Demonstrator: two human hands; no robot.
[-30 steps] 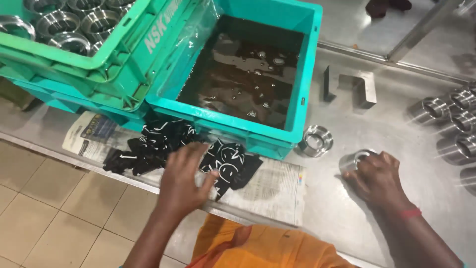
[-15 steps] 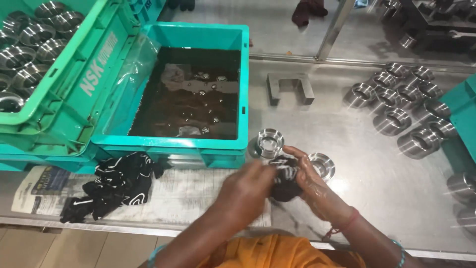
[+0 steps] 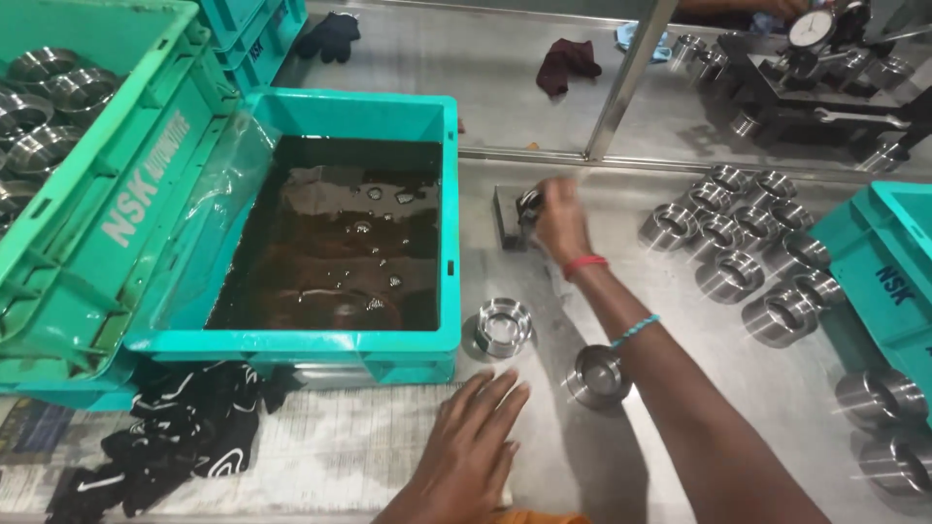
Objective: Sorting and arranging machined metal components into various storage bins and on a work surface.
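My right hand (image 3: 561, 218) is motion-blurred — whatever its fingers grip against the grey metal block (image 3: 507, 215) I cannot identify. The green crate (image 3: 87, 184) and black cloth (image 3: 184, 437) are cut off at the left edge — the teal bin (image 3: 888, 281) at the right.

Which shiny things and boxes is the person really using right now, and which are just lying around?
In use:
- right hand at the small metal block
- left hand flat on the table
- two metal rings nearby
- teal crate of dark liquid

Lying about:
- black rags
- dark glove
- maroon cloth
- dial gauge
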